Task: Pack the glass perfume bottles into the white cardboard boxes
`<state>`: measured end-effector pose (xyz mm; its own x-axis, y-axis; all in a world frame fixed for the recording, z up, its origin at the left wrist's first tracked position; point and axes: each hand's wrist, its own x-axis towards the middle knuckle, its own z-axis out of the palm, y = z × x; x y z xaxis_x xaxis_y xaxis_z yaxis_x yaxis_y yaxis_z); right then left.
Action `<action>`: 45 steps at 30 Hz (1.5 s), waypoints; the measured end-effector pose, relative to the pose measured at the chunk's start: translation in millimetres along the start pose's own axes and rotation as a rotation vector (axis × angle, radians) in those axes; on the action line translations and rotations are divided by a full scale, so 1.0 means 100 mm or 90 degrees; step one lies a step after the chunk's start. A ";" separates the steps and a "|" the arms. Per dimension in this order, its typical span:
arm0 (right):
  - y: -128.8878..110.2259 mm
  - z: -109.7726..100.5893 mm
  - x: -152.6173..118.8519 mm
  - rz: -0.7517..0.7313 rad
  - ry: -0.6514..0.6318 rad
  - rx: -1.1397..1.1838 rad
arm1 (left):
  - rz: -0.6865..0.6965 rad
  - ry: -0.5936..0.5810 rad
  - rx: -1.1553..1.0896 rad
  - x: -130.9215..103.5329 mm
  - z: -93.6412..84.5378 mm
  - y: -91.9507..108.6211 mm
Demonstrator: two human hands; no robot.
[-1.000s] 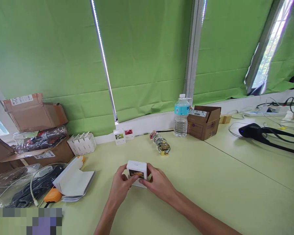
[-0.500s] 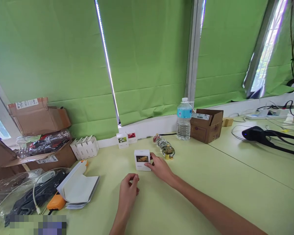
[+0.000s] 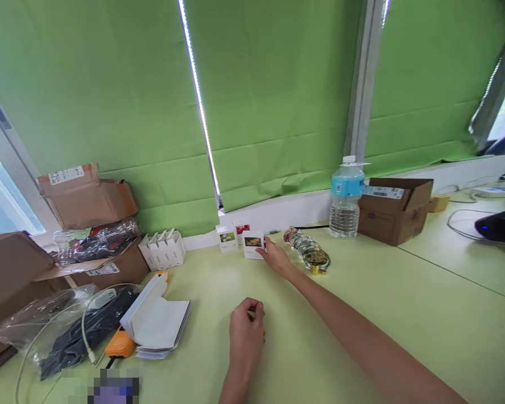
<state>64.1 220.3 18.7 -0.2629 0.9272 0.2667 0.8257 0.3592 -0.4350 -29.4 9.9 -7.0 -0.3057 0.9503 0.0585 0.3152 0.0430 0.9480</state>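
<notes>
My right hand [image 3: 276, 257] is closed on the right side of a small white box [image 3: 253, 255] with a yellow flower picture on its front. The box stands upright near the back of the table. Close behind it and to its left stand two similar white boxes, one with a white flower picture [image 3: 227, 238] and one with a red picture [image 3: 242, 228], partly hidden. My left hand [image 3: 247, 324] rests low over the table nearer to me, fingers curled in with thumb and forefinger together, nothing visible in them. A row of metallic round trinkets [image 3: 307, 249] lies to the right.
A water bottle [image 3: 345, 199] and an open cardboard box [image 3: 391, 213] stand at the back right. To the left are several plain white boxes [image 3: 164, 250], folded white paper [image 3: 160, 325], an orange device [image 3: 121, 343], cables and stacked cardboard boxes [image 3: 88, 202].
My right hand has pushed the yellow-flower box away from me, close to the two other picture boxes. My left hand stays curled near the front. The view has turned slightly left.
</notes>
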 end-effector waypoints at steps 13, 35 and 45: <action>-0.13 0.55 0.42 0.046 0.031 -0.011 | 0.023 0.025 0.121 0.07 0.01 0.03; 0.02 -0.02 -1.00 -0.081 -0.168 0.516 | 0.018 -0.021 -0.040 0.07 -0.07 0.00; 0.07 -0.05 -1.51 -0.087 -0.303 0.532 | 0.093 0.104 0.085 0.07 -0.26 -0.01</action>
<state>112.6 82.0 -20.2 -0.6565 0.7516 0.0643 0.2006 0.2561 -0.9456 -55.5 8.5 1.2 -0.3863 0.8871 0.2525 0.4793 -0.0408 0.8767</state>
